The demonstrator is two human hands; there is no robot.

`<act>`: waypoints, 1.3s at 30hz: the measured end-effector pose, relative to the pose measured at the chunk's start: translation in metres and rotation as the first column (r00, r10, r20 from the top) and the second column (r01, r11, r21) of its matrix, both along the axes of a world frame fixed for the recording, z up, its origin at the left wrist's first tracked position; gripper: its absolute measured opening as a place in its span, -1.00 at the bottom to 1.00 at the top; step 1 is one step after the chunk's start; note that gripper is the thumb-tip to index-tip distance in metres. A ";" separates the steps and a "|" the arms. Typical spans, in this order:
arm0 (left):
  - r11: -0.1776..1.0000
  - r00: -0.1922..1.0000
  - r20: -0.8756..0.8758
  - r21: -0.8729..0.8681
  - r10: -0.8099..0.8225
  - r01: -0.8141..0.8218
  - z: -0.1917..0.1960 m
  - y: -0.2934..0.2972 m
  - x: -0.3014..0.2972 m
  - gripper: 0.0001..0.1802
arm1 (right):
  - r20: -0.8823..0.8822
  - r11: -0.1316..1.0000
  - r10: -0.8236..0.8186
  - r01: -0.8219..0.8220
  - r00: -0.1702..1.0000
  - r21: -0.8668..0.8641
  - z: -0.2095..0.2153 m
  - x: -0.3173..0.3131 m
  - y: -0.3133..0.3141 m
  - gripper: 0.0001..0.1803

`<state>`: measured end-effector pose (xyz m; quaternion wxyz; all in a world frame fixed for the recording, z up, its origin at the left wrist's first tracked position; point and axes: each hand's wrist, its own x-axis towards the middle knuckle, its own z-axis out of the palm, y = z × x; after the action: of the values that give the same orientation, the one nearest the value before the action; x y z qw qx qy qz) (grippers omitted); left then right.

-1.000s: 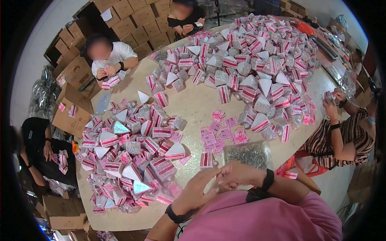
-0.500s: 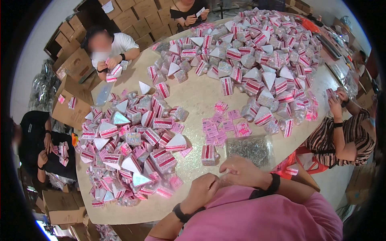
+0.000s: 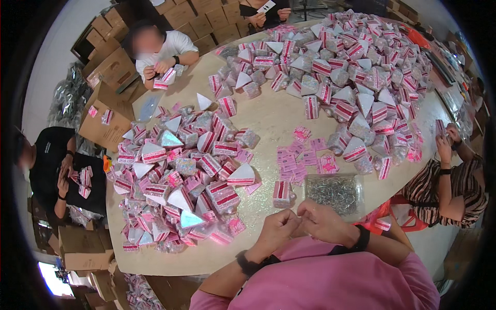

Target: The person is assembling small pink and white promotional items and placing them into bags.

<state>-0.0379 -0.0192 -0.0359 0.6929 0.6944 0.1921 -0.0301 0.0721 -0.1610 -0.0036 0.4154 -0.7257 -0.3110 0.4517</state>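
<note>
My left hand [image 3: 277, 232] and my right hand [image 3: 326, 223] meet at the table's near edge, in front of my pink shirt. Both sets of fingers are pinched together at the tips; whatever they grip is too small or hidden to make out. Just beyond the left fingertips sits one cake-slice-shaped package [image 3: 282, 194], white and pink with a dark pink stripe, in shiny clear wrap. A clear shallow tray [image 3: 360, 195] of small metal pins [image 3: 330, 192] lies beyond my right hand. Loose pink cards [image 3: 297, 161] are spread behind the package.
Heaps of similar slice packages lie on the left [image 3: 178, 181] and at the far right [image 3: 356, 77] of the table [image 3: 261, 129]. Co-workers sit around it, several holding packages or cards. Cardboard boxes [image 3: 111, 72] are stacked behind; a red stool [image 3: 408, 214] stands at the right.
The whole view has shifted, so the table's contents appear further right. My hands have moved slightly, fingertips still pinched close together near the lone package. The co-worker at the left has shifted their hands.
</note>
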 end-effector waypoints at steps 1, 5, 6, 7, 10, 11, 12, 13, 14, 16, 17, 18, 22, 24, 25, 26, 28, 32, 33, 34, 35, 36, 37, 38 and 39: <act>1.000 1.000 0.013 0.018 0.000 0.000 -0.001 0.001 0.000 -0.85 | 0.026 0.999 0.016 -0.015 1.000 -0.032 0.004 0.000 0.002 -0.59; 0.972 0.996 0.076 0.233 -0.043 0.024 -0.006 -0.001 -0.001 -0.82 | 0.132 0.985 0.050 -0.071 0.990 0.159 0.002 0.006 0.004 -0.52; 0.949 0.989 0.119 0.313 -0.086 0.045 -0.005 -0.002 0.000 -0.82 | 0.151 0.962 0.023 -0.062 0.988 0.265 -0.010 0.005 0.003 -0.51; 0.920 0.978 0.157 0.387 -0.134 0.063 -0.003 -0.002 0.003 -0.81 | 0.166 0.931 -0.009 -0.052 0.986 0.361 -0.017 0.005 0.004 -0.49; 0.880 0.950 0.257 0.475 -0.175 0.034 0.002 -0.005 0.004 -0.82 | -0.444 0.951 -0.007 0.143 0.896 0.274 -0.025 0.005 0.006 -0.43; 0.876 0.940 0.291 0.482 -0.175 0.014 0.003 -0.004 0.002 -0.82 | -0.516 0.961 0.022 0.124 0.856 0.248 -0.019 0.003 0.007 -0.39; 0.881 0.947 0.278 0.473 -0.163 0.013 0.003 -0.003 0.002 -0.82 | -0.552 0.961 0.008 0.146 0.834 0.235 -0.016 0.001 0.010 -0.39; 0.885 0.952 0.264 0.465 -0.153 0.014 0.001 -0.001 0.002 -0.83 | -0.586 0.960 -0.009 0.170 0.810 0.221 -0.015 -0.001 0.013 -0.38; 0.890 0.957 0.251 0.456 -0.147 0.017 0.000 0.000 0.002 -0.83 | -0.619 0.959 -0.027 0.196 0.785 0.206 -0.014 -0.002 0.014 -0.38; 0.935 0.972 0.212 0.355 -0.099 0.017 -0.002 0.001 0.002 -0.84 | -0.549 0.973 -0.025 0.145 0.836 0.177 -0.019 0.001 0.011 -0.42; 0.953 0.978 0.191 0.303 -0.079 0.018 -0.004 0.001 0.003 -0.84 | -0.512 0.979 -0.024 0.124 0.859 0.161 -0.021 0.002 0.010 -0.44; 0.961 0.986 0.151 0.275 -0.063 0.019 -0.006 0.002 0.004 -0.84 | -0.302 0.988 -0.011 0.056 0.953 0.141 -0.016 0.002 0.009 -0.50; 0.983 0.996 0.087 0.182 -0.024 0.007 -0.026 0.013 0.004 -0.83 | 0.320 0.985 0.027 -0.080 0.947 0.154 -0.012 -0.003 0.010 -0.80; 0.999 0.999 0.053 0.038 0.000 -0.002 -0.029 0.012 0.003 -0.84 | 0.441 0.974 0.040 -0.133 0.897 0.182 -0.020 -0.001 0.008 -0.88; 0.997 1.000 0.002 -0.077 0.015 -0.015 -0.027 0.012 0.001 -0.85 | 0.474 0.970 0.070 -0.170 0.878 0.172 -0.022 0.001 0.008 -0.89; 0.981 0.998 -0.053 -0.190 0.023 -0.033 -0.025 0.011 0.000 -0.85 | 0.506 0.965 0.101 -0.208 0.857 0.159 -0.025 0.002 0.007 -0.88; 0.939 0.999 -0.050 -0.342 0.007 -0.024 -0.025 0.010 -0.002 -0.85 | 0.606 0.950 0.110 -0.261 0.788 0.168 -0.033 0.001 0.004 -0.91; 0.909 0.998 -0.063 -0.416 -0.013 -0.014 -0.033 0.011 -0.001 -0.84 | 0.704 0.923 0.141 -0.349 0.696 0.161 -0.036 0.003 0.000 -0.89; 0.908 0.997 -0.077 -0.419 -0.019 -0.015 -0.031 0.012 0.000 -0.83 | 0.712 0.921 0.131 -0.350 0.690 0.170 -0.034 0.004 0.000 -0.88; 0.957 0.999 -0.021 -0.288 0.044 -0.048 -0.035 0.013 0.002 -0.81 | 0.732 0.926 0.120 -0.341 0.671 0.160 -0.037 0.005 -0.002 -0.87; 0.984 0.994 0.045 -0.153 0.097 -0.090 -0.042 0.014 0.004 -0.79 | 0.752 0.931 0.111 -0.332 0.650 0.150 -0.041 0.008 -0.005 -0.87; 0.990 0.983 0.119 -0.020 0.143 -0.141 -0.045 0.015 0.007 -0.77 | 0.772 0.936 0.103 -0.324 0.628 0.139 -0.044 0.010 -0.008 -0.86; 0.935 0.997 0.025 0.347 0.077 -0.081 -0.044 0.026 0.010 -0.66 | 0.767 0.946 0.094 -0.297 0.635 0.129 -0.043 0.013 -0.011 -0.85; 0.828 0.995 0.063 0.552 0.075 -0.097 -0.046 0.027 0.016 -0.61 | 0.762 0.956 0.085 -0.269 0.642 0.120 -0.043 0.016 -0.013 -0.85; 0.678 0.993 0.100 0.726 0.065 -0.117 -0.049 0.026 0.023 -0.54 | 0.756 0.964 0.076 -0.242 0.650 0.111 -0.042 0.018 -0.014 -0.84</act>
<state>-0.0152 0.0072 -0.0852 0.3653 0.9030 0.1996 0.1061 0.0898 -0.1755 -0.0455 0.2813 -0.7703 -0.5604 0.1160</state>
